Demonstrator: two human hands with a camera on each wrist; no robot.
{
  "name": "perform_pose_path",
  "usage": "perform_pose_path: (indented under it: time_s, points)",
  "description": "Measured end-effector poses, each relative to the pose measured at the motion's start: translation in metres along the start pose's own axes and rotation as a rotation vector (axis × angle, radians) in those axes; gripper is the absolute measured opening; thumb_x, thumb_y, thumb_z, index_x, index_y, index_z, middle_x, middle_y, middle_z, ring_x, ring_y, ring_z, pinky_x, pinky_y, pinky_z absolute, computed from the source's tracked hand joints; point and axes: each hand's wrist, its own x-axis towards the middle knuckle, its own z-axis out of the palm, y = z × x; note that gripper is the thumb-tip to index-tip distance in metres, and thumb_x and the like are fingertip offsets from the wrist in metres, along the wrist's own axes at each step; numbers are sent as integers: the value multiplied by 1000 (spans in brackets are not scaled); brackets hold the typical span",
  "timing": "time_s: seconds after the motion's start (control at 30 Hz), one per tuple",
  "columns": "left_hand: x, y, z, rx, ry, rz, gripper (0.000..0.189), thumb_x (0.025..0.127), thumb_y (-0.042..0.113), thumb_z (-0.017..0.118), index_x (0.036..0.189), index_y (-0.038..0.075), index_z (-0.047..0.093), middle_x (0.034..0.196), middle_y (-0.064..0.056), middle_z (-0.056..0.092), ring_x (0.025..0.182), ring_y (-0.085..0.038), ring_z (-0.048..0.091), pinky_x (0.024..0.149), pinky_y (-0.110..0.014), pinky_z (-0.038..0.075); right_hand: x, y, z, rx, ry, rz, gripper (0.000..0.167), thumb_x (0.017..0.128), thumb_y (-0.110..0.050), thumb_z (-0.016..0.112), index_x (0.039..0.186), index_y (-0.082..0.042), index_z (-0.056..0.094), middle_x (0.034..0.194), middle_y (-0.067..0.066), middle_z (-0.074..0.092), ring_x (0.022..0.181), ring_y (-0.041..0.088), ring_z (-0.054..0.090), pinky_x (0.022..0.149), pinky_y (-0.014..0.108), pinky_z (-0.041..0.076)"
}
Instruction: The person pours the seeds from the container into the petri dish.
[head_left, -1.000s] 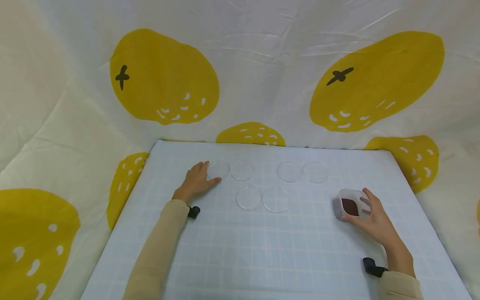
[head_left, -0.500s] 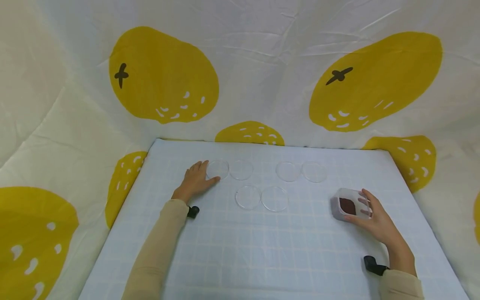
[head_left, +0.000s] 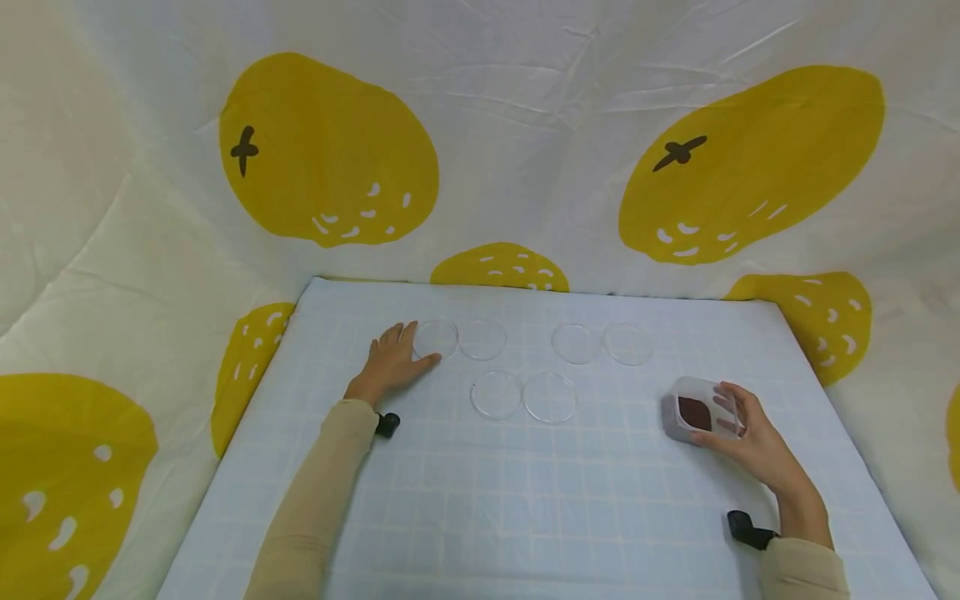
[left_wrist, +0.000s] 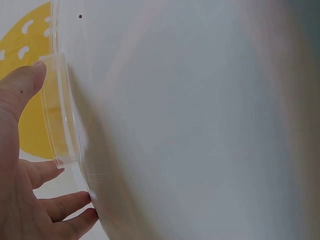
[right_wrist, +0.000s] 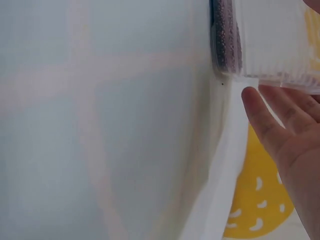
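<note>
Clear, thin walls are making the things here easy to mishandle. At ten o'clock on the table (head_left: 525, 517), the left hand (head_left: 393, 358) is pinching a round dish (head_left: 437, 340) across its sides, thumb and one finger sitting apart on opposite edges, with two more fingertips resting against the cloth. A second dish (head_left: 483, 341) is sitting at its three o'clock, touching or nearly so; a sideways shove could be bumping that neighbour out of line. Since the rim is looking low and smooth, a loose pinch could also be letting the dish slip.

Between two and three o'clock, the right hand (head_left: 753, 446) is clasping a clear tub (head_left: 671, 421), thumb at its six o'clock side and fingers at its three. One fingertip is showing just below the tub's edge in the right wrist view, seemingly not pressing, so the hold could be depending on the others. Dark brown stuff (head_left: 694, 413) is lying inside, and no lid is showing; tipping the tub sharply could be spilling it over the cloth. Whether the tub is resting on the cloth or hanging slightly above, I cannot tell.

The middle pair of dishes (head_left: 497, 395) is lying near twelve o'clock, the far pair (head_left: 577, 343) at one; being almost invisible, they could be getting caught by a passing sleeve.
</note>
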Motion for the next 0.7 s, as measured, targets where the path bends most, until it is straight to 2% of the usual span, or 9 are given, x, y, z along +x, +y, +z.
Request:
perform_pose_path:
  time_s: [0.17, 0.37, 0.4, 0.47, 0.5, 0.57, 0.63, 0.7]
  points:
    - [1, -2, 1, 7, -6, -6, 90, 95, 59, 57, 156, 2, 24, 157, -29, 24, 144, -47, 20, 113, -68, 12, 0, 0, 4, 11, 23, -33, 110, 84, -30, 83, 159, -11, 4, 159, 29, 19, 135, 53, 28, 100, 75, 24]
    - [1, -3, 1, -17, -17, -24, 91, 95, 60, 57, 158, 5, 22, 159, -27, 21, 146, -45, 16, 112, -70, 6, 4, -7, 8, 19, 67, -45, 108, 85, -30, 83, 160, -13, 7, 158, 27, 24, 139, 50, 25, 105, 74, 19]
    - [0, -3, 1, -20, -18, -26, 91, 95, 60, 57, 158, 5, 22, 159, -27, 21, 146, -45, 16, 112, -70, 6, 4, -9, 9, 8, 78, -43, 107, 85, -31, 83, 160, -14, 9, 157, 25, 27, 140, 48, 25, 109, 67, 22]
    - [0, -2, 0, -23, -20, -29, 91, 95, 61, 57, 158, 6, 22, 159, -27, 20, 147, -44, 15, 112, -70, 5, 5, -13, 12, -21, 99, -61, 105, 84, -30, 84, 159, -13, 12, 155, 23, 31, 139, 45, 28, 113, 47, 30]
    - [-1, -2, 0, -25, -22, -31, 91, 95, 61, 57, 158, 6, 22, 159, -27, 20, 147, -44, 15, 112, -71, 4, 6, -15, 13, -37, 108, -73, 104, 83, -30, 84, 159, -12, 14, 154, 22, 33, 138, 43, 30, 110, 35, 34]
    - [-1, -2, 0, -29, -24, -37, 91, 95, 61, 57, 158, 7, 22, 160, -26, 20, 147, -43, 14, 112, -71, 3, 7, -21, 16, -61, 121, -101, 103, 83, -29, 85, 158, -11, 16, 151, 21, 37, 134, 41, 36, 96, 17, 37]
    - [-2, -2, 0, -30, -25, -41, 91, 94, 62, 57, 159, 8, 22, 160, -25, 20, 147, -43, 14, 111, -72, 2, 9, -27, 21, -78, 128, -127, 103, 82, -29, 85, 158, -10, 17, 150, 21, 39, 131, 40, 40, 85, 10, 34]
    - [-2, -2, 0, -26, -26, -47, 92, 94, 63, 56, 159, 8, 21, 160, -25, 19, 148, -43, 14, 109, -74, 1, 12, -35, 25, -80, 131, -143, 103, 82, -29, 85, 158, -10, 18, 150, 20, 40, 130, 40, 41, 86, 11, 35]
